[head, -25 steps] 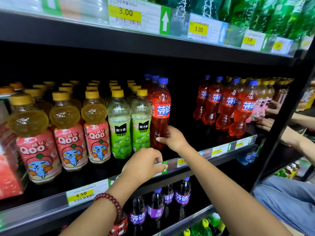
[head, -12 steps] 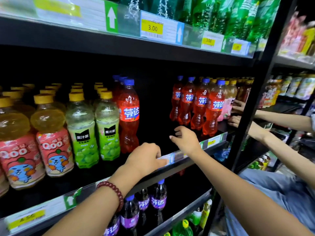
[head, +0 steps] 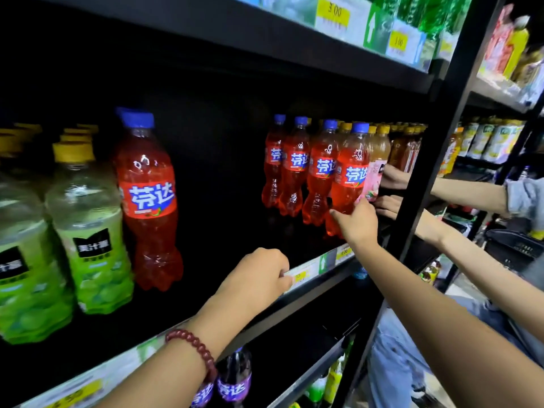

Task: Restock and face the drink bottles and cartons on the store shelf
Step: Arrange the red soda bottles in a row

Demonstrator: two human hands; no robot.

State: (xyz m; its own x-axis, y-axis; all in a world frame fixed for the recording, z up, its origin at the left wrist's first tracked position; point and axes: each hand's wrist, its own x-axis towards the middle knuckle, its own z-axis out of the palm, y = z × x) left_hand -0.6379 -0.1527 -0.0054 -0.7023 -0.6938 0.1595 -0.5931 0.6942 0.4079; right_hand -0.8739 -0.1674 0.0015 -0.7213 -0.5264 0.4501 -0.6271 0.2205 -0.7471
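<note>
One red soda bottle with a blue cap [head: 147,198] stands alone on the middle shelf, beside green juice bottles [head: 88,228]. Across a dark gap, a row of several red soda bottles [head: 294,169] stands further right. My right hand [head: 357,223] reaches the frontmost bottle of that row [head: 351,175], its fingers around the lower part. My left hand [head: 257,278], with a red bead bracelet on the wrist, rests curled on the shelf's front rail [head: 312,269], fingers over the price strip.
Another person's two hands [head: 390,187] work among the pink and tea bottles at the right, beside the black upright post [head: 426,160]. Purple soda bottles [head: 232,381] stand on the shelf below. Green bottles and price tags line the shelf above.
My view has swung right. My right hand left the shelf rail and moved right to the frontmost red soda bottle of the right-hand row. My left hand stayed on the rail.
</note>
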